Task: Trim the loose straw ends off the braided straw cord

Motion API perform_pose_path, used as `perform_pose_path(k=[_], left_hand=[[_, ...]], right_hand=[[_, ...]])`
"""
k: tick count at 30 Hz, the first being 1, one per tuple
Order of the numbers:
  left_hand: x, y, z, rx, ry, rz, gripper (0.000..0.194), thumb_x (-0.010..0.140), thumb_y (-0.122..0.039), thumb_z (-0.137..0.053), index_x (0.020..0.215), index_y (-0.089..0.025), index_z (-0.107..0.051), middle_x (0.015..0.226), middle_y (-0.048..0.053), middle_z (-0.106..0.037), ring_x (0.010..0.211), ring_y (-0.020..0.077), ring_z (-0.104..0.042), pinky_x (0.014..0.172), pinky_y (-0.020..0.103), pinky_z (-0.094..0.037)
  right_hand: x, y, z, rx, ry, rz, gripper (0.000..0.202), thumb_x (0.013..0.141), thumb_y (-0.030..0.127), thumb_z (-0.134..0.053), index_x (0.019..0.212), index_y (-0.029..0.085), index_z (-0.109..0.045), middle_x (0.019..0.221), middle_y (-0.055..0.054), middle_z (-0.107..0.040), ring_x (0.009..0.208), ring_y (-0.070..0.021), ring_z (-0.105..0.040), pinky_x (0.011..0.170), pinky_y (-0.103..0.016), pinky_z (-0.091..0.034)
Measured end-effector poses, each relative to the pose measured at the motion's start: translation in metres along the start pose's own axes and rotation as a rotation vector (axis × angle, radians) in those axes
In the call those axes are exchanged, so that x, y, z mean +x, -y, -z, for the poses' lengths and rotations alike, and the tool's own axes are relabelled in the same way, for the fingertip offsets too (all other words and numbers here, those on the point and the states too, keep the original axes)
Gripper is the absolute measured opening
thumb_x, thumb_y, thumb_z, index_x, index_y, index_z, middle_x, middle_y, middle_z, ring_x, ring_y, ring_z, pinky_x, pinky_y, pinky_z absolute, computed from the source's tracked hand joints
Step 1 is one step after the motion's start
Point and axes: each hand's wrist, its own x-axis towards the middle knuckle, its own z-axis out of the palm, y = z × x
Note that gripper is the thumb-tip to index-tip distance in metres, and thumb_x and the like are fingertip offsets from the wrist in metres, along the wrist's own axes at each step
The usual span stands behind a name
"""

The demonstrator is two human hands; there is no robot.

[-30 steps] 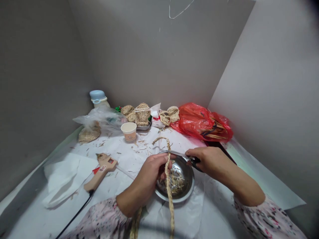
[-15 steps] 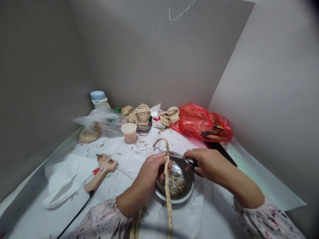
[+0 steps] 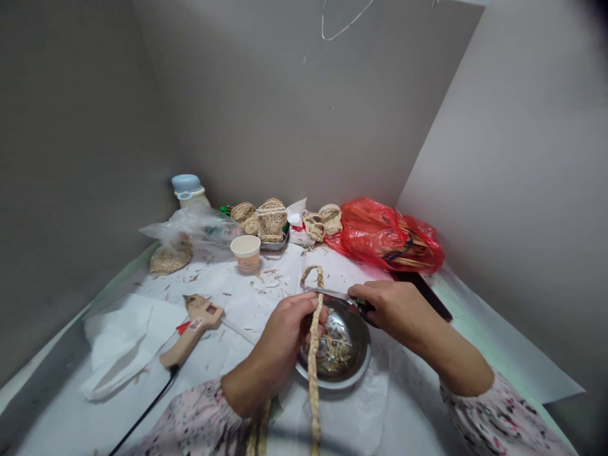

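A braided straw cord (image 3: 313, 367) runs up from the bottom edge and bends over at its top. My left hand (image 3: 289, 329) pinches it near the upper end, above the metal bowl (image 3: 365, 358). Bits of cut straw lie in the bowl. My right hand (image 3: 392, 310) is closed around the dark handles of the scissors (image 3: 335, 293), whose blades point left and meet the cord just above my left fingers. More braided straw (image 3: 259, 430) hangs below my left wrist.
To the left are a glue gun (image 3: 194, 332) with its cable and white paper (image 3: 128, 342). Behind stand a paper cup (image 3: 246, 253), woven straw pieces (image 3: 272, 220), a blue-capped bottle (image 3: 187, 187) and a red plastic bag (image 3: 370, 231). A dark flat object (image 3: 427, 294) lies right.
My right hand and the scissors have moved slightly left, bringing the blades across the cord. The cord's bent tip has shifted right, and its lower part has swung a little left.
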Motion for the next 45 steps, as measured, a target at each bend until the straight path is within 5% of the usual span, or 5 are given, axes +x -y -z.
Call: perform_pose_path(k=[7,13,45], left_hand=[[-0.0023,-0.0023,-0.0003,-0.036,-0.026,0.013,0.022,0.073,-0.024,-0.058,0.089,-0.012,-0.066,0.058,-0.002,-0.052,0.045,0.0066,-0.040,0.042,0.019,-0.023],[-0.0023,-0.0008,0.0009,-0.021,-0.015,-0.034,0.013,0.075,-0.023,-0.056,0.068,-0.013,-0.058,0.060,-0.001,-0.052,0.046,0.0058,-0.041,0.042,0.018,-0.025],[-0.0020,-0.0027,-0.0033,-0.048,-0.041,-0.001,0.010,0.072,-0.024,-0.059,0.069,-0.014,-0.058,0.060,-0.002,-0.054,0.045,0.0061,-0.042,0.043,0.018,-0.029]], right_hand=[[-0.0027,-0.0043,0.0040,0.060,-0.059,-0.016,0.012,0.082,0.024,-0.059,0.093,0.026,-0.064,0.077,0.001,-0.068,0.066,-0.0128,-0.058,0.056,-0.025,-0.026],[-0.0032,-0.0039,0.0081,0.037,-0.027,0.017,0.012,0.083,0.029,-0.059,0.093,0.024,-0.063,0.077,-0.001,-0.066,0.068,-0.0138,-0.056,0.058,-0.025,-0.028],[-0.0022,-0.0049,0.0037,0.000,-0.010,0.016,0.013,0.081,0.020,-0.060,0.093,0.025,-0.063,0.077,0.000,-0.066,0.068,-0.0125,-0.055,0.056,-0.026,-0.023]])
